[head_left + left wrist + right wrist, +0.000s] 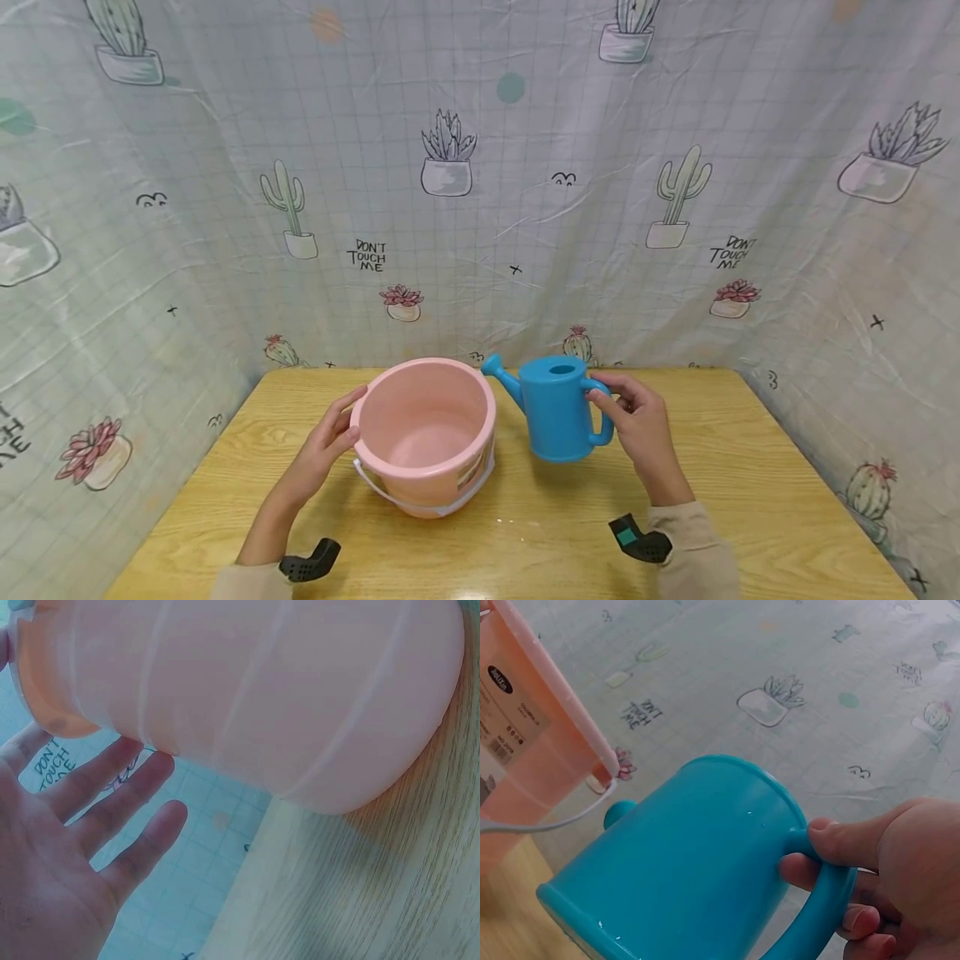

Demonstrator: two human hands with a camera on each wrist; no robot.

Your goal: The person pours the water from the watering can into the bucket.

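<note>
A pink bucket (423, 467) stands on the table, its white handle (442, 510) hanging down at the front. My left hand (333, 429) touches the left side of the bucket near the rim. In the left wrist view, its fingers (124, 795) are spread and nearly straight along the bucket wall. A blue watering can (558, 412) hangs a little above the table, right of the bucket. Around its handle my right hand (633, 412) has its thumb and fingers curled. The spout (504, 379) points left, its head close to the bucket's right rim.
The wooden table (750, 500) ends at the back against a hanging cloth (525, 225) printed with potted cacti, which also runs along both sides. A black wrist device (311, 562) sits at the left sleeve and another black device (641, 542) at the right sleeve.
</note>
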